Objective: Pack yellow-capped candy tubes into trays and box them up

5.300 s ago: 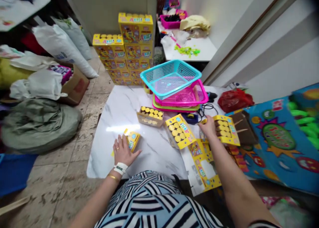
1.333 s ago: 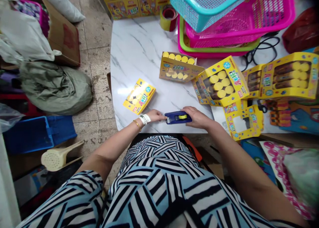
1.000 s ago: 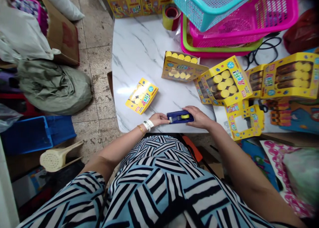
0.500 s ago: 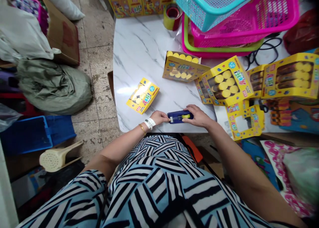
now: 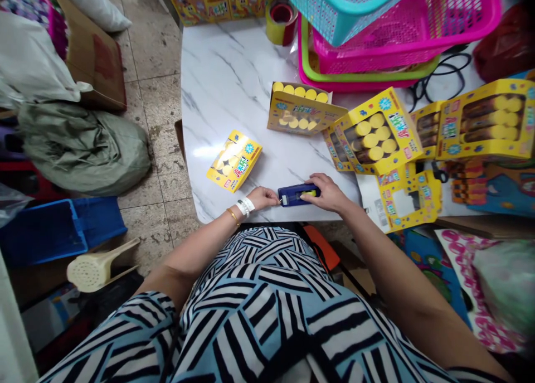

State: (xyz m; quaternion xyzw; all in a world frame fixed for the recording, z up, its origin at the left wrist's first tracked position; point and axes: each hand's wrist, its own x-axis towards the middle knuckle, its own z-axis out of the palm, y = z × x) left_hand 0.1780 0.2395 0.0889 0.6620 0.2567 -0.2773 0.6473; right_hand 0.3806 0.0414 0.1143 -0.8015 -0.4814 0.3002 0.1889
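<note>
Both my hands hold a blue tape dispenser [image 5: 296,194] with a yellow tape roll, just inside the near edge of the white marble table [image 5: 221,76]. My left hand [image 5: 262,198] pinches its left end, and my right hand [image 5: 328,193] wraps its right end. Beyond them lie a flat yellow box [image 5: 234,161] and an open yellow box of round-topped tubes [image 5: 300,110]. To the right, a yellow windowed box [image 5: 376,132] sits nearest my right hand, beside a flattened yellow carton [image 5: 409,200].
A teal basket [image 5: 343,9] rests on a stacked pink basket [image 5: 409,32] and trays at the table's far side, near a tape roll [image 5: 281,20] and black cable [image 5: 438,76]. Another yellow box [image 5: 487,118] lies right. Bags, a blue crate [image 5: 54,232] and a small stool [image 5: 98,266] occupy the tiled floor.
Both hands remain on the dispenser, with only slight shifts in its angle and my fingers. The whole view has moved a little, so the table appears slightly further left and higher.
</note>
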